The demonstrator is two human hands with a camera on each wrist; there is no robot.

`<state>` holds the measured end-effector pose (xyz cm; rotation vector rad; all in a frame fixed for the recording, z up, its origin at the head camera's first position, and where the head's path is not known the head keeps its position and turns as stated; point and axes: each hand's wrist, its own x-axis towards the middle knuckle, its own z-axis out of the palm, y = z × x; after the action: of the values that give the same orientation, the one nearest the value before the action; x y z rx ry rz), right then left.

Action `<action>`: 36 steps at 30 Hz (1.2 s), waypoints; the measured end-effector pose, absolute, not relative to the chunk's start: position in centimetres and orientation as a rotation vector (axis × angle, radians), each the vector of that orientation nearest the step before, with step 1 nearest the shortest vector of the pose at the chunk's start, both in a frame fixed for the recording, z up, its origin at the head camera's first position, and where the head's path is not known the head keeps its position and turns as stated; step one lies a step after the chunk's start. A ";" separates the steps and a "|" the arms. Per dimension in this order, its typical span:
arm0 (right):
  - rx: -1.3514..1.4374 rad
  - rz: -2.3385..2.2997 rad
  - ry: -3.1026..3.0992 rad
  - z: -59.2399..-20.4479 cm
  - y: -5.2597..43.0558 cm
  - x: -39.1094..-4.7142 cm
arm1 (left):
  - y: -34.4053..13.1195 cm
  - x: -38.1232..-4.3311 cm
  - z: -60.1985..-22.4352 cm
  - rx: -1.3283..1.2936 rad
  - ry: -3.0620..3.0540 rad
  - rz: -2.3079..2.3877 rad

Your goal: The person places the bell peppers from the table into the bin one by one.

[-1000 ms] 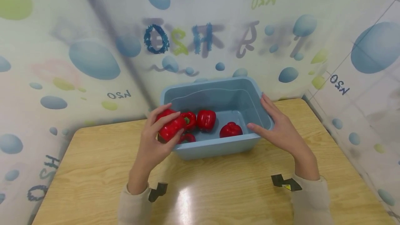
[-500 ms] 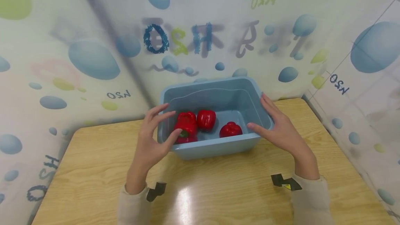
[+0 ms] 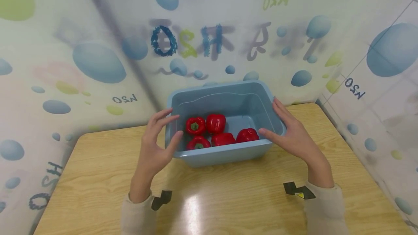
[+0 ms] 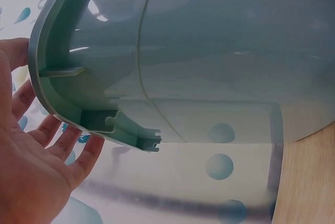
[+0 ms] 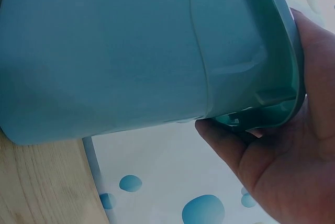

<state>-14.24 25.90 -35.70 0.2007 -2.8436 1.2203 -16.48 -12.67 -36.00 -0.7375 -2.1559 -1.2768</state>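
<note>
A light blue plastic bin (image 3: 218,153) stands on the wooden table. Several red bell peppers (image 3: 216,123) lie in its left and front parts; one bell pepper (image 3: 247,135) is by the front wall at right. At the bin's left end my left hand (image 3: 157,151) has its fingers spread and nothing in its grasp; fingertips and thumb overlap the rim. In the left wrist view these fingers (image 4: 65,143) are close under the rim corner. My right hand (image 3: 294,139) grips the right end, thumb inside the rim, fingers along the outer wall.
A patterned sheet with drops and letters (image 3: 209,41) hangs right behind the bin, and a similar patterned wall (image 3: 372,93) stands at right. The wooden table (image 3: 235,198) extends in front of the bin and to both sides.
My left hand let go of a red bell pepper, which dropped into the bin; the peppers shifted toward the front middle. The left hand drew back slightly left. The right hand kept its place.
</note>
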 end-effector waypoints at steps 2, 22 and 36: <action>0.202 1.218 -2.841 -35.7 25.9 -14.2 | -12.7 -16.5 -36.0 -0.736 -2.158 -1.280; 0.187 1.212 -2.859 -35.5 25.9 -14.2 | -13.3 -16.4 -35.9 -0.678 -2.242 -1.283; 0.222 1.220 -2.843 -35.7 26.0 -14.4 | -14.3 -16.1 -35.9 -0.607 -2.288 -1.275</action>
<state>-14.37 26.03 -35.72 0.2217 -2.8432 1.2198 -16.07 -14.26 -35.86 -0.6072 -2.2879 -1.2753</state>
